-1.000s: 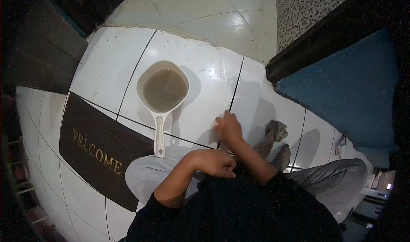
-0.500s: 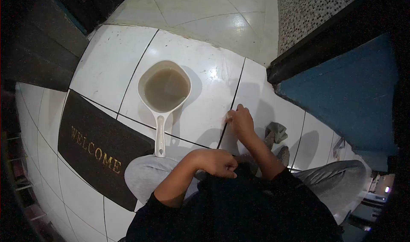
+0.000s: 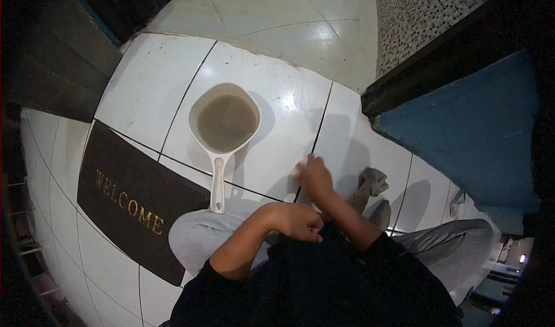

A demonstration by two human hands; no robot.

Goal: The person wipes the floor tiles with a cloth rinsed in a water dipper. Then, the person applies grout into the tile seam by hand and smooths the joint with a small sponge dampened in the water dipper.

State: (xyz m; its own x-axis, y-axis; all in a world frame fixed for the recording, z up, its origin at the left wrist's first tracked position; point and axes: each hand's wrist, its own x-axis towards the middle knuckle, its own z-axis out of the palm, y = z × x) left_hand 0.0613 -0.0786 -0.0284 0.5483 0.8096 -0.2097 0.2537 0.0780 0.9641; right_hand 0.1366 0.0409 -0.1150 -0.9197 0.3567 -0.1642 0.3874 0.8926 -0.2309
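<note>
My left hand (image 3: 298, 222) rests at my lap with its fingers curled in, and nothing shows between them. Above the white floor tiles, my right hand (image 3: 315, 179) hovers close to a dark grout line. Motion smears its fingers, so a grip cannot be made out. Ahead and to the left stands a white dipper (image 3: 218, 171), upright on the tiles and holding murky greyish water (image 3: 228, 119). Its handle points back toward my knee, and neither hand touches it. A crumpled grey cloth (image 3: 374, 180) lies right of my right hand, by my feet.
A dark doormat (image 3: 139, 211) lettered WELCOME lies at the left. To the right is a blue panel (image 3: 462, 136) beside a dark frame and a mosaic-patterned wall (image 3: 422, 21). Beyond the white tiles runs a greenish-beige floor (image 3: 272, 21). My grey-trousered legs are folded.
My right hand has drawn back a little toward me and to the left, its fingers now blurred. My left hand, the dipper and the cloth stay put.
</note>
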